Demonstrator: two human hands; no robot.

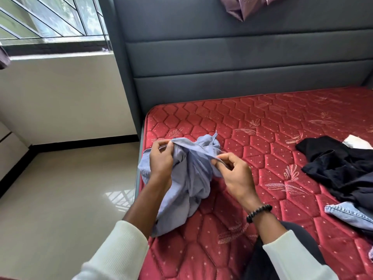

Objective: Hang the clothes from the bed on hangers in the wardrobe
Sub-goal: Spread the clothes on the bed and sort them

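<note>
A crumpled light blue shirt [189, 178] hangs over the near left corner of the red quilted mattress [262, 138]. My left hand [161, 160] grips its upper edge on the left. My right hand [234, 172] pinches the same edge on the right, so the fabric is stretched between them. A thin curved grey piece shows at both hands; I cannot tell whether it is a hanger. The wardrobe is out of view.
A black garment [339, 170], a white piece [357, 142] and light denim [351, 214] lie on the bed's right side. The grey padded headboard [242, 57] stands behind, with purple cloth [246, 7] on top. Beige tiled floor [70, 188] and a barred window [50, 17] are to the left.
</note>
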